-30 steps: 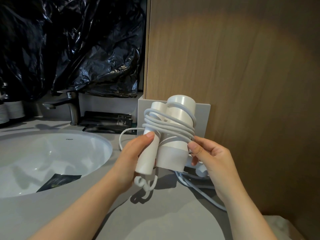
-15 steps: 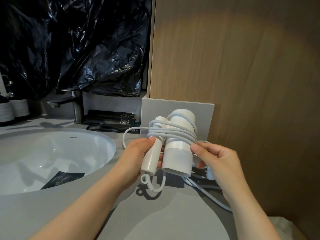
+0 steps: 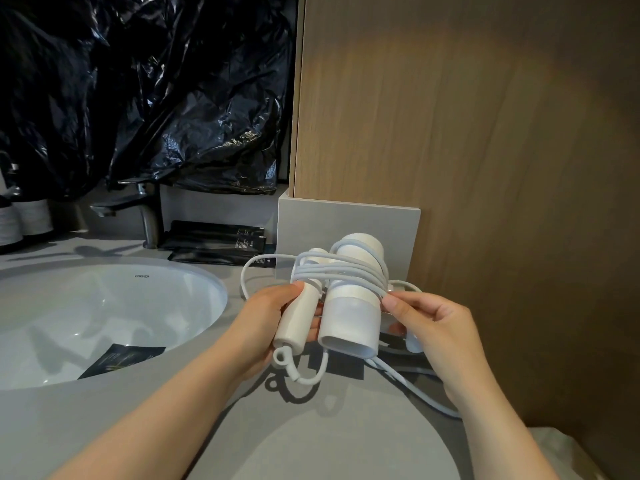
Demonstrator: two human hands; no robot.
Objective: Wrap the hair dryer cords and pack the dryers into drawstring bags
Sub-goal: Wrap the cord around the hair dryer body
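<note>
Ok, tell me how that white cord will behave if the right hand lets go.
Probably floppy: the cord sags in loose loops beside the left hand and trails limp over the counter. The coils round the hair dryer look slack, so they may slip loose once the right hand stops pinching them.

Bathroom for sure, kinda hotel-looking: a white oval sink sunk into a grey table, a metal faucet behind it, and black toiletry sachets stacked by the wall, plus one lying in the basin. There's a white dryer and a wood panel on the right. Black plastic sheet hangs behind the faucet.
</note>
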